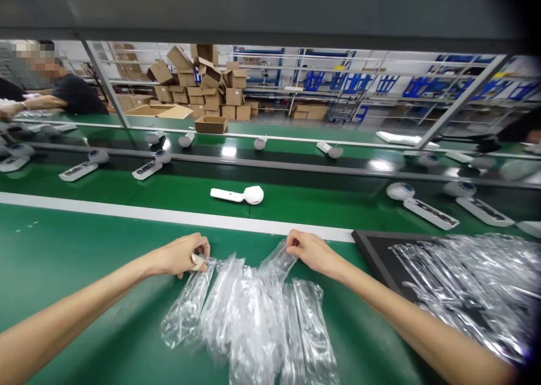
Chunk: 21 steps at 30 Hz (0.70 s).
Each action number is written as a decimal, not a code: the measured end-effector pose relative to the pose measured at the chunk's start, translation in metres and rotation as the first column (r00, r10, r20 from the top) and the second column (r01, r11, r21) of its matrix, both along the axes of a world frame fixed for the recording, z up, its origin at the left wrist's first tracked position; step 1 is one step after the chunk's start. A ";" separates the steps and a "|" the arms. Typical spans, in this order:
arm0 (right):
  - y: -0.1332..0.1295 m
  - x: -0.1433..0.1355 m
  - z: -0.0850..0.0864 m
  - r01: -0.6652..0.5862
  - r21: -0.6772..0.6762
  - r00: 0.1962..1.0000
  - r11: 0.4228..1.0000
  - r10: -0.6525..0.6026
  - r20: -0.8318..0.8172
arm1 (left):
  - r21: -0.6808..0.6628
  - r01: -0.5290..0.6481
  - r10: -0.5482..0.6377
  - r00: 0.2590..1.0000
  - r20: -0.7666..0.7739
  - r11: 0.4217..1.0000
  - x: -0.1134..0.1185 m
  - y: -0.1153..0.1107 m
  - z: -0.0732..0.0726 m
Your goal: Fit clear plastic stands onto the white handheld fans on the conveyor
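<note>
Clear plastic bags (253,323) lie in a loose, overlapping heap on the green work surface in front of me. My left hand (180,255) is closed at the heap's left side, pinching the top end of one bag (188,306); something beige shows at its fingers, perhaps a finger covering. My right hand (310,251) pinches the upper end of another bag (276,262) and holds that end up from the pile. Beyond both hands, a white device with a round head and a flat handle (236,195) rests on the conveyor belt, touched by neither.
A black tray (372,249) at right holds many clear plastic pieces (465,283). Several white devices (431,213) line the belt. A metal shelf (270,13) spans overhead on slanted posts. Across the line are a small carton (211,124), stacked cardboard boxes and a person (76,92) at left.
</note>
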State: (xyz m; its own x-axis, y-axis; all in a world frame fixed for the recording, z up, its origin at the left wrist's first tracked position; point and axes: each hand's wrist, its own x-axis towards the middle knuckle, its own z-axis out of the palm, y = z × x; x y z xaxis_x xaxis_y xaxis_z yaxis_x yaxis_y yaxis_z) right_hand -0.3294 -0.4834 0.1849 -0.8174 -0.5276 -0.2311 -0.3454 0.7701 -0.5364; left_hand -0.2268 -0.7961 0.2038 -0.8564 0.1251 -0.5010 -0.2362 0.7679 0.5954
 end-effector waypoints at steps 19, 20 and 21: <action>-0.015 0.031 0.169 -0.414 -0.114 0.904 0.903 0.392 -0.173 | 0.017 -0.063 0.065 0.970 -0.235 0.998 0.037 -0.028 0.038; -0.017 0.032 0.170 -0.429 -0.117 0.896 0.896 0.406 -0.180 | 0.066 -0.083 0.096 0.966 -0.240 0.994 0.039 -0.029 0.041; -0.018 0.033 0.173 -0.438 -0.126 0.891 0.890 0.413 -0.187 | 0.131 -0.107 0.133 0.968 -0.212 0.986 0.041 -0.031 0.043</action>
